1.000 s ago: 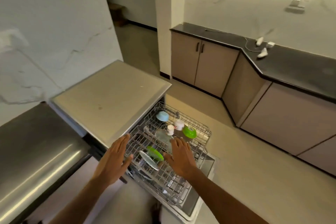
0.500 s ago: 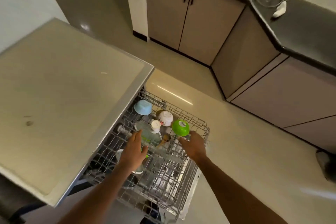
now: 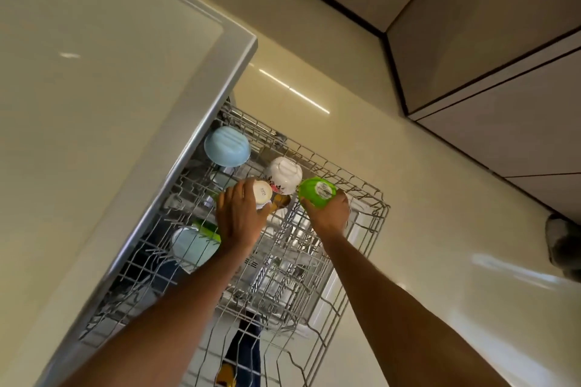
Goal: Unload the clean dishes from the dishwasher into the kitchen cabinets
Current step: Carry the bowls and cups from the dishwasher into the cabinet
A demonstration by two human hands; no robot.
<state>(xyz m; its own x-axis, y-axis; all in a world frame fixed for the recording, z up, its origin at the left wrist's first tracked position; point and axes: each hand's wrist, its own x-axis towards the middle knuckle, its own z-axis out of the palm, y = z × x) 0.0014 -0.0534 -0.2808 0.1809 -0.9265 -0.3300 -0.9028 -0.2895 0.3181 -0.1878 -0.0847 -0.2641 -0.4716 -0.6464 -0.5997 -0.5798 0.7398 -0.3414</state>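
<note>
Green plastic is what the right hand (image 3: 330, 214) curls around, an upturned green cup (image 3: 317, 192) at the right side of the pulled-out wire rack (image 3: 371, 217), while the left hand (image 3: 240, 217) wraps its fingers round a small cream cup (image 3: 262, 192) just left of it. Lifting both at once risks knocking the white floral bowl (image 3: 283, 174) wedged between them, or snagging a rim on the tines. Counted in the rack: two cups, one white bowl, one blue bowl (image 3: 227, 146) at the far left, and one pale bowl (image 3: 191, 248) nearer.
</note>
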